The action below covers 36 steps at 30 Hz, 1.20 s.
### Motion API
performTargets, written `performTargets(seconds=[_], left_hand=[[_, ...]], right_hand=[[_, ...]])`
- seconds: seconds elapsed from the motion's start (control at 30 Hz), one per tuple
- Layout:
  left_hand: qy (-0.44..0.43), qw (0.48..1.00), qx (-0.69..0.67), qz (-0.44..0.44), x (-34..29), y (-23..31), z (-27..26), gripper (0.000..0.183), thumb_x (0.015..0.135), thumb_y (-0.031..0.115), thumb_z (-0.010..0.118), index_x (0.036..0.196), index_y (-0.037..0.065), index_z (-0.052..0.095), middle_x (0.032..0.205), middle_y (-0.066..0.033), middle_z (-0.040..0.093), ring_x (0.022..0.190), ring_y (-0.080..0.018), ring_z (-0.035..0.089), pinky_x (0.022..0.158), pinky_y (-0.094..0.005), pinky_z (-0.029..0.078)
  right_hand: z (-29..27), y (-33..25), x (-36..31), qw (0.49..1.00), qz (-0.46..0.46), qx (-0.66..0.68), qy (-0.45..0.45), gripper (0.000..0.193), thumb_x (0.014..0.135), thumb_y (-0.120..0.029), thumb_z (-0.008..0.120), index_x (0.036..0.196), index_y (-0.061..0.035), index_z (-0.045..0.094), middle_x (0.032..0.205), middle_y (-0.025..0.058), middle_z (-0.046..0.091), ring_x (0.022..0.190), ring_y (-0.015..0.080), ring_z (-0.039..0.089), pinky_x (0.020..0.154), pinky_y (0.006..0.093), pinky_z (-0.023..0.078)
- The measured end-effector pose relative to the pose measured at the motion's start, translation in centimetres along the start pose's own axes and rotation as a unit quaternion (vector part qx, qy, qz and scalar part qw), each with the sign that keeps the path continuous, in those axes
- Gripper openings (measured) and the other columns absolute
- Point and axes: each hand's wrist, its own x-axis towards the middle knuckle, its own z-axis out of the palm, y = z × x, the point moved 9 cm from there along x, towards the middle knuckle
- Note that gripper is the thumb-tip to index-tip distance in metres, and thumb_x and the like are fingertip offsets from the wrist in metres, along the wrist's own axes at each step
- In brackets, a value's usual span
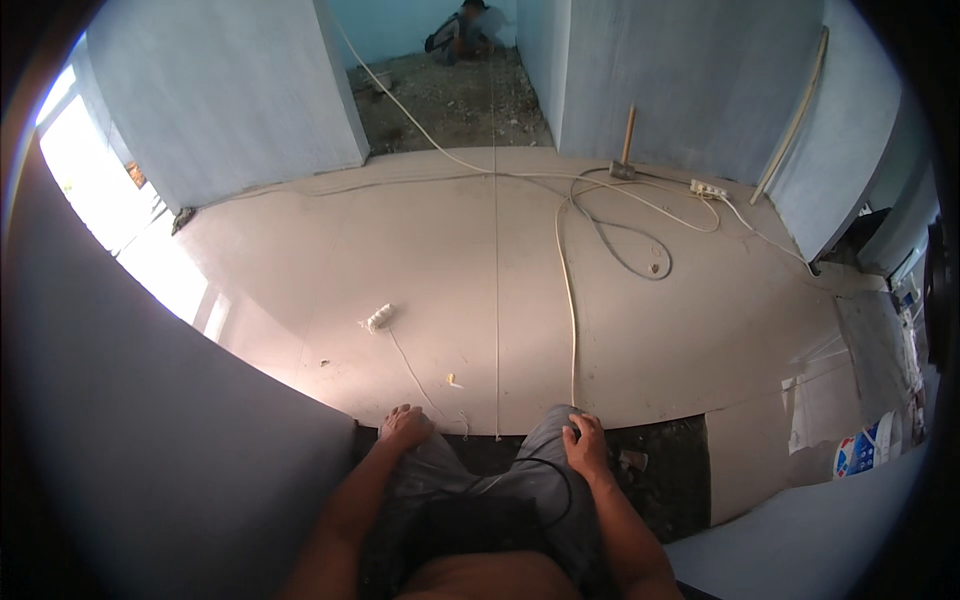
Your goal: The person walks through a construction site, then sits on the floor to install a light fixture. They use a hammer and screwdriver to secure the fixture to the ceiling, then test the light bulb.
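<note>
Loosely unclenched hands (pixel 407 428) rest on knees (pixel 545 438) by the edge of a pale floor (pixel 400 245), roomy ahead

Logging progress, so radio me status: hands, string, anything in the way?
Left hand on left knee; right hand on right knee. String running straight across pale floor. Pale cable crossing it farther ahead.

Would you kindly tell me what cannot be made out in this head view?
In the head view:
- Palms of the left hand and right hand: turned down over the knees, hidden by the hands' own backs.
- Near end of the beige cable: lost from sight at the right knee.
- What the far person is doing: too small and dim.
- Bottom of the white-and-blue container: hidden by the grey wall.
</note>
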Motion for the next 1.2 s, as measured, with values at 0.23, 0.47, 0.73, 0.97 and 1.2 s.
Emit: performTargets(seconds=[0.23,0.47,0.73,0.97,1.2], left_hand=[[0.029,0.999,-0.009,0.042,0.4,-2.5,1.6,0.062,0.08,0.052,0.056,0.126,0.01,0.052,0.138,-0.0181,0.041,0.129,-0.0354,0.037,0.107,-0.0445,0.031],[0.145,0.982,-0.104,0.067,-4.8,-3.6,-2.1,0.057,0.076,0.039,0.065,0.122,0.008,0.056,0.133,-0.0204,0.046,0.123,-0.0371,0.042,0.103,-0.045,0.034],[0.526,0.839,0.015,0.135,-23.9,-2.1,-20.1,0.027,0.081,0.013,0.064,0.104,0.001,0.058,0.117,-0.0192,0.054,0.109,-0.036,0.052,0.093,-0.0451,0.042],[0.58,0.794,-0.004,0.182,-27.1,1.9,-24.9,0.022,0.083,0.005,0.06,0.105,0.0,0.057,0.112,-0.0176,0.053,0.106,-0.0329,0.053,0.09,-0.0404,0.045],[0.626,0.75,-0.057,0.206,-30.5,3.2,-28.1,0.024,0.084,0.006,0.059,0.107,0.001,0.057,0.111,-0.0159,0.054,0.103,-0.0304,0.055,0.088,-0.0391,0.045]], right_hand=[[-0.1,1.2,-0.7,0.999,0.026,0.034,-0.003,0.034,0.086,-0.021,0.061,0.109,0.003,0.059,0.111,0.0234,0.056,0.108,0.0383,0.051,0.093,0.0423,0.042],[-1.4,2.4,-1.7,0.999,0.044,-0.008,-0.023,0.042,0.081,-0.022,0.061,0.115,0.0035,0.056,0.115,0.0251,0.054,0.112,0.0397,0.048,0.097,0.0457,0.039],[-3.3,2.7,-1.6,0.994,0.07,-0.082,-0.027,0.043,0.077,-0.022,0.061,0.112,0.0016,0.054,0.108,0.0231,0.055,0.103,0.0408,0.051,0.088,0.0477,0.041],[-2.8,2.2,-2.0,0.995,0.057,-0.077,-0.01,0.038,0.083,-0.023,0.058,0.113,-0.0005,0.055,0.113,0.023,0.055,0.108,0.0408,0.049,0.093,0.047,0.04],[-3.0,2.7,-2.8,0.996,0.022,-0.08,0.011,0.039,0.084,-0.025,0.058,0.114,0.0002,0.055,0.111,0.0221,0.056,0.109,0.0389,0.049,0.094,0.047,0.039]])
